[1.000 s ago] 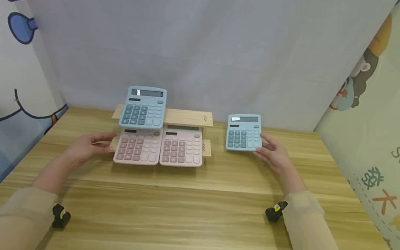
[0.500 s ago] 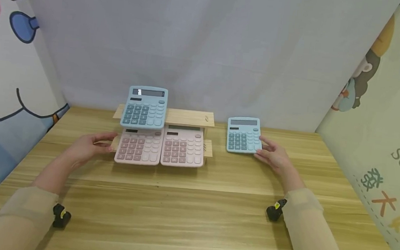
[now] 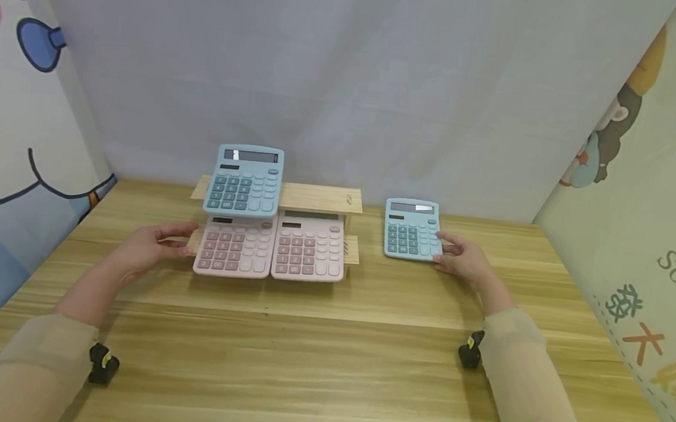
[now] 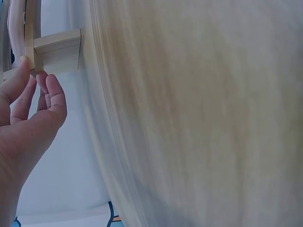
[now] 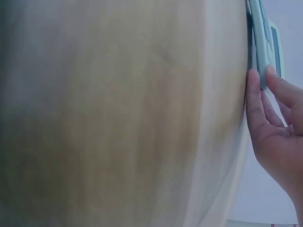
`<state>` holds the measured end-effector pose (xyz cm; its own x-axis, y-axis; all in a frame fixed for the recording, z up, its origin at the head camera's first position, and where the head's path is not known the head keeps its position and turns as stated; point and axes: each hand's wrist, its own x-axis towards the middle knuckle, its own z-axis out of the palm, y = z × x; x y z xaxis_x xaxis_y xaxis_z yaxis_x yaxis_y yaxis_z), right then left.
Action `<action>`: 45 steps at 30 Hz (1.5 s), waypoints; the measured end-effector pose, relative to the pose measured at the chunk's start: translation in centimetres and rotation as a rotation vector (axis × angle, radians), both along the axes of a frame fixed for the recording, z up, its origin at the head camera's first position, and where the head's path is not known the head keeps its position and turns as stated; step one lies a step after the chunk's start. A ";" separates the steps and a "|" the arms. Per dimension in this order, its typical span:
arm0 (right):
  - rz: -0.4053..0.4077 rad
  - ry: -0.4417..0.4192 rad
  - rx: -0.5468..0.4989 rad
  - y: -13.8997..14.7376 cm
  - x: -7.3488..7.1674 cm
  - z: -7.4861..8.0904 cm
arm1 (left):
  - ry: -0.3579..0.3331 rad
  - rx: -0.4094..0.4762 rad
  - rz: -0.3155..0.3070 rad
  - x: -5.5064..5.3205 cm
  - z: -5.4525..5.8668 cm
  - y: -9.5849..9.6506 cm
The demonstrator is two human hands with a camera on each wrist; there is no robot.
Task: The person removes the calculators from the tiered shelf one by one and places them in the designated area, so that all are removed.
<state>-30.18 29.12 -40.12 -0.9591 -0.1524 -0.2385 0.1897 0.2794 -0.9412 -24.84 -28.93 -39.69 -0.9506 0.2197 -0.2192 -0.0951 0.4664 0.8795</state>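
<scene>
My left hand [image 3: 153, 252] pinches the left end of the lower board of a two-tier wooden stand [image 3: 321, 198]; the left wrist view shows thumb and fingers on the wooden edge [image 4: 29, 47]. Two pink calculators [image 3: 235, 249] lean side by side on the lower tier, their tops partly hidden by the upper board and the blue calculator [image 3: 244, 183] above. That blue one sits at the upper tier's left. To the stand's right, a second blue calculator [image 3: 411, 231] lies at the back of the table. My right hand [image 3: 466, 259] pinches its lower right edge between thumb and fingers.
A wooden table [image 3: 276, 366] spreads below the stand. Behind it hangs a pale grey cloth backdrop [image 3: 349, 78]. Printed panels with cartoon figures flank the table on the left [image 3: 12, 142] and right [image 3: 650, 231].
The blue calculator at the right has come down slightly toward the viewer and lies flatter on the table. My right wrist has shifted a little; the left hand keeps its place.
</scene>
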 end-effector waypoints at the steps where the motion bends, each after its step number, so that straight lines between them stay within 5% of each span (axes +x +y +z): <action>1: 0.005 0.005 0.029 0.0 -0.1 0.0 | 0.000 -0.002 0.002 0.0 0.0 0.0; 10: 0.058 0.070 0.286 -0.1 -0.7 0.2 | -0.011 0.014 0.008 0.2 0.2 0.2; 33: 0.073 0.117 0.380 -0.1 -0.2 0.2 | 0.000 0.009 0.004 0.1 0.1 0.3; 45: 0.050 0.149 0.371 0.0 0.9 1.9 | -0.004 0.020 0.003 0.0 -0.2 0.2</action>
<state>-29.26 29.13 -38.17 -0.9809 -0.1296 -0.1449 0.0361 0.6112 -0.7906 -24.83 -28.72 -39.85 -0.9503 0.2211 -0.2192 -0.1004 0.4489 0.8879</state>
